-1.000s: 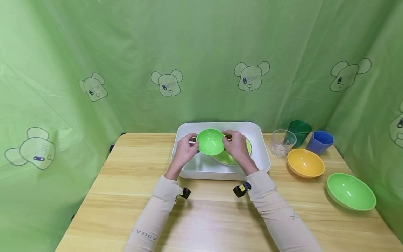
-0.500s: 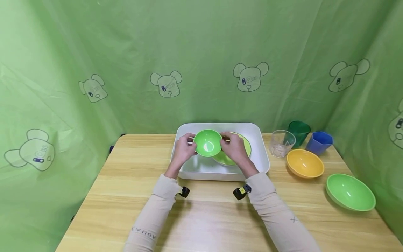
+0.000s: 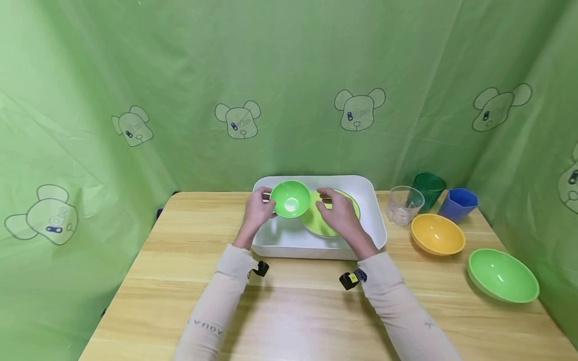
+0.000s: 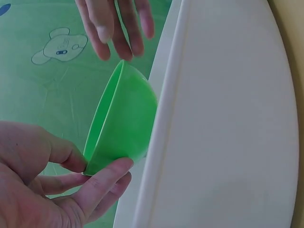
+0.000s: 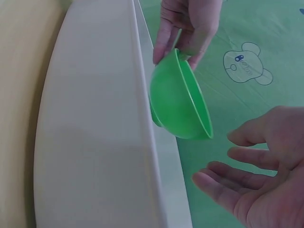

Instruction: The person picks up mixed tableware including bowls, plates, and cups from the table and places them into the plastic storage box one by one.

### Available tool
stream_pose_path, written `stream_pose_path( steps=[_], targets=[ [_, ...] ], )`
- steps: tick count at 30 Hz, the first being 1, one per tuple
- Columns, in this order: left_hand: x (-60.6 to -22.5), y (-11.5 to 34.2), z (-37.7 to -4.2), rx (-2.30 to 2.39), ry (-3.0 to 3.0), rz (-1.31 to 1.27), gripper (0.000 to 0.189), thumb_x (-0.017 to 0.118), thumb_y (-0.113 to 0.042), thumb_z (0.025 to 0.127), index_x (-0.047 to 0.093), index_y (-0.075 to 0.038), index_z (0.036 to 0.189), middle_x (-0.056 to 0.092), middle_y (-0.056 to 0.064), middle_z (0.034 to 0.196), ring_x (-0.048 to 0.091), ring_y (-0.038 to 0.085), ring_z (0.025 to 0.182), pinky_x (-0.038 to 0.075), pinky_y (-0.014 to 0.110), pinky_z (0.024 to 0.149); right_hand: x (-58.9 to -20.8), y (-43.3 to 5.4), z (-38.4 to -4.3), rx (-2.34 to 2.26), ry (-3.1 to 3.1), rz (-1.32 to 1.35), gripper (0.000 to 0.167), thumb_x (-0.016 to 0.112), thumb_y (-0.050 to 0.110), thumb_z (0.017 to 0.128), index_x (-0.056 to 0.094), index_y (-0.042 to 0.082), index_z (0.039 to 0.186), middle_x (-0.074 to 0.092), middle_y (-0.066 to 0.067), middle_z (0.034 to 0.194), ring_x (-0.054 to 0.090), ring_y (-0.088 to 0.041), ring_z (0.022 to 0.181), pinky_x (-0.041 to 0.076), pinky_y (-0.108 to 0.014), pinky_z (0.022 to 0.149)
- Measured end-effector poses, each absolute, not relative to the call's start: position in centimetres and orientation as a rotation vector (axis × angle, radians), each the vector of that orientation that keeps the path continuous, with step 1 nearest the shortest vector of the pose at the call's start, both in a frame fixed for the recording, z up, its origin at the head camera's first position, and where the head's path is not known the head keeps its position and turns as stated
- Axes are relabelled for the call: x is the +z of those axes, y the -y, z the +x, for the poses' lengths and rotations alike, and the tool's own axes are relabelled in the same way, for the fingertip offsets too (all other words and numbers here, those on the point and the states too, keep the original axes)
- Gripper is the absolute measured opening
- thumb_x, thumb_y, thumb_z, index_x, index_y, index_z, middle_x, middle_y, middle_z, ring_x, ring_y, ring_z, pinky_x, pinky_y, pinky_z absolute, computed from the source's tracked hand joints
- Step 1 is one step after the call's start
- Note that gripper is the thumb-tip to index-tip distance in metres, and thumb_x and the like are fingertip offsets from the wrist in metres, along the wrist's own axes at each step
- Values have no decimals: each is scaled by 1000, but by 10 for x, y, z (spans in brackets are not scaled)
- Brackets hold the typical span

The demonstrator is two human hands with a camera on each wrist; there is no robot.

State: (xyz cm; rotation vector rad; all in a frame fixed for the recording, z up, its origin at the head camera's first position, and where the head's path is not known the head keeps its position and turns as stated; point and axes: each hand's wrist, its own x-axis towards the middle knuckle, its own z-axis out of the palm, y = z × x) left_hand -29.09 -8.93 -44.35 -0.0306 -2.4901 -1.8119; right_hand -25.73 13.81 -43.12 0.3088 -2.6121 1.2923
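Observation:
A small green bowl [image 3: 290, 199] is held tilted above the white tray [image 3: 289, 250]. My left hand [image 3: 258, 209] pinches its rim from the left, thumb on the inner side and fingers under the wall, as the left wrist view shows on the bowl [image 4: 126, 118]. On the bowl's right, my right hand [image 3: 337, 210] is apart from it, fingers spread and loosely bent with nothing between them. The right wrist view shows a gap between this hand [image 5: 266, 171] and the bowl's rim. In the tray, partly behind my right hand, lies a yellow-green plate [image 3: 318, 223].
Right of the tray stand a clear glass [image 3: 402, 209], a dark green cup [image 3: 429, 189] and a blue cup [image 3: 458, 204]. Nearer are an orange bowl [image 3: 437, 233] and a larger green bowl [image 3: 502, 276] by the table's right edge. A green curtain [image 3: 289, 140] hangs behind the table [image 3: 289, 311].
Both hands held the small green bowl earlier. My right hand has let go of its rim, and the bowl has moved left in my left hand.

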Motion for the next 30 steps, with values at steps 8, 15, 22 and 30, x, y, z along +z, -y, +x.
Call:
stream_pose_path(
  steps=[8, 15, 22, 30],
  targets=[
    [-443, 95, -301, -1784, 2521, 51, 39, 54, 11, 90, 57, 11, 128, 62, 31, 114, 69, 42, 97, 61, 28, 62, -422, -150, -245, 1205, 2616, 337, 38, 63, 4, 97, 61, -6, 134, 62, -27, 132, 62, -44, 118, 60, -46, 88],
    [-445, 96, -307, -1716, 2579, 95, 37, 51, 10, 90, 58, 11, 126, 63, 29, 111, 71, 40, 90, 61, 27, 61, -415, -164, -235, 1146, 2606, 335, 39, 64, 5, 97, 61, -4, 135, 61, -27, 131, 61, -43, 119, 60, -48, 87],
    [-443, 96, -314, -1708, 2632, 120, 43, 49, 14, 86, 56, 12, 129, 63, 31, 118, 69, 42, 99, 62, 28, 64, -412, -180, -225, 1113, 2604, 321, 39, 63, 5, 98, 60, -1, 137, 59, -25, 133, 59, -42, 121, 59, -50, 89],
    [-441, 97, -322, -1823, 2635, 153, 44, 50, 16, 88, 53, 14, 131, 59, 33, 125, 67, 45, 108, 61, 25, 65, -409, -200, -213, 1048, 2611, 256, 37, 63, 6, 99, 60, -2, 136, 59, -26, 132, 59, -44, 120, 58, -52, 88]
  ],
)
